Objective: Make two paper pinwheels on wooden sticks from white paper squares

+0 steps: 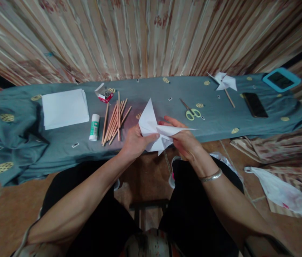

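A white paper pinwheel (pixel 151 123) is between my hands, just over the table's near edge, with its blades folded toward the middle. My left hand (pixel 135 142) grips its left side, the thumb pressing near the centre. On the right side, my right hand (pixel 184 141) holds it too, fingers behind the paper and partly hidden. No stick shows on this pinwheel. Left of my hands lie several thin wooden sticks (pixel 116 119). Scissors with green handles (pixel 193 113) rest beyond my right hand.
Left on the cloth-covered table (pixel 145 89) are a stack of white paper (pixel 65 109), a glue stick (pixel 94 127) and a small open box of pins (pixel 104 94). Rightward lie another pinwheel on a stick (pixel 224 82), a phone (pixel 255 105) and a blue-framed clock (pixel 281 79). A curtain (pixel 140 39) hangs behind.
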Demonstrator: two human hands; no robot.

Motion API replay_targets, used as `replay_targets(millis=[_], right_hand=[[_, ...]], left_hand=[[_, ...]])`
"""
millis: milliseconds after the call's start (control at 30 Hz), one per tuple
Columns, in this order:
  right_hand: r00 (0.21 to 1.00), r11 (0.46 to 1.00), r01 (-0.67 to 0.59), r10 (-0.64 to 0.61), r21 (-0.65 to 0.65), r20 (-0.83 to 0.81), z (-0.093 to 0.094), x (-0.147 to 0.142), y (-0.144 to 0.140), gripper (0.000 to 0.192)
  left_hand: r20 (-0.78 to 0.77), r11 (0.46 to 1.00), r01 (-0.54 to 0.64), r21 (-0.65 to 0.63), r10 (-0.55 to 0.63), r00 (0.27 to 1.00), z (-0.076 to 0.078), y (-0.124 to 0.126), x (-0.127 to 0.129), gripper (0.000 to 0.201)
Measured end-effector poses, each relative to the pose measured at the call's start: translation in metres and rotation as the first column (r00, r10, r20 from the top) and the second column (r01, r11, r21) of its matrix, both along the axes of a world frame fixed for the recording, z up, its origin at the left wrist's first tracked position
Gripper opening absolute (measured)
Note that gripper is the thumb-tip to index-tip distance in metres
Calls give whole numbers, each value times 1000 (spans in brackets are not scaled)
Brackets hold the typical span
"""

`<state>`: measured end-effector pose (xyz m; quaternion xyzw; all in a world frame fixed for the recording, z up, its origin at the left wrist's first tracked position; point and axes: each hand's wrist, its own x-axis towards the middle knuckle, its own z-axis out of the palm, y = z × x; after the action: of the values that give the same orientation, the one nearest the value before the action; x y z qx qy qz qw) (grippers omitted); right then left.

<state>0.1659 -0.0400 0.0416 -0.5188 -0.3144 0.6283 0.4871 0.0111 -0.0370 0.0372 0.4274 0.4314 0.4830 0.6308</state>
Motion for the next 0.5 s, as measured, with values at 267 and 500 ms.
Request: replay_targets(millis=[267,500], right_hand=[[995,997,-59,55,-54,-85,6,4,-2,58],[992,997,-57,61,43,-107,17,9,1,42]], left_hand=[[10,1000,13,1,-13,1000,-3,1,-1,31],[131,994,-13,-104,27,991,4,2,-3,32]])
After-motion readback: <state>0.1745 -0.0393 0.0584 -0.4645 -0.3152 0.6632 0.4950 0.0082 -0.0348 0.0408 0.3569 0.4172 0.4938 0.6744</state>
